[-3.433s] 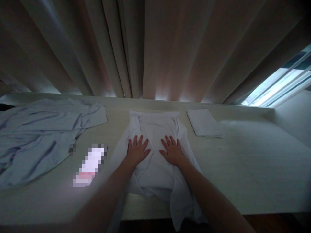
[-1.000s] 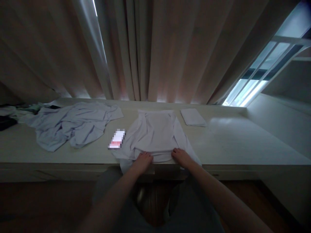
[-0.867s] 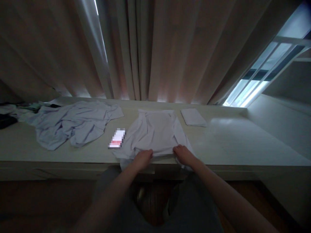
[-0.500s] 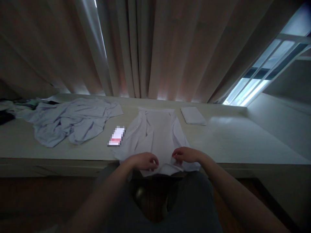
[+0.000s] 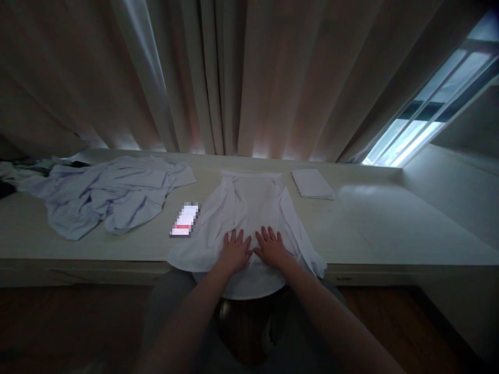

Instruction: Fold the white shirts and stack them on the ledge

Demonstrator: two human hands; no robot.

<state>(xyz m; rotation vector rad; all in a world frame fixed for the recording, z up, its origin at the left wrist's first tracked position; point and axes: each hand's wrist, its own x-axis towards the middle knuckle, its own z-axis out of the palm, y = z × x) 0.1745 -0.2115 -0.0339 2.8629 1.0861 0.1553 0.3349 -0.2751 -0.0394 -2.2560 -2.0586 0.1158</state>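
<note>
A white shirt (image 5: 257, 202) lies spread on the pale counter (image 5: 362, 234), its rounded hem hanging over the front edge above my lap. My left hand (image 5: 235, 252) rests flat on the lower part of the shirt, fingers spread. Close beside it, my right hand (image 5: 272, 246) also presses flat on the cloth with its fingers apart. Neither hand grips the fabric. Folds run down both sides of the shirt, and part of its lower area is hidden under my hands and forearms.
Left of the shirt lies a phone (image 5: 185, 219) with a blurred screen. Beyond it is a rumpled pile of white clothes (image 5: 113, 192). A folded white cloth (image 5: 313, 184) sits at the back right. Curtains (image 5: 288, 78) hang behind the counter, and a wall (image 5: 456, 192) stands at the right.
Both hands have gone from curled at the hem to lying flat, farther up the shirt and closer together. The hem now drapes lower over the edge and spreads wider.
</note>
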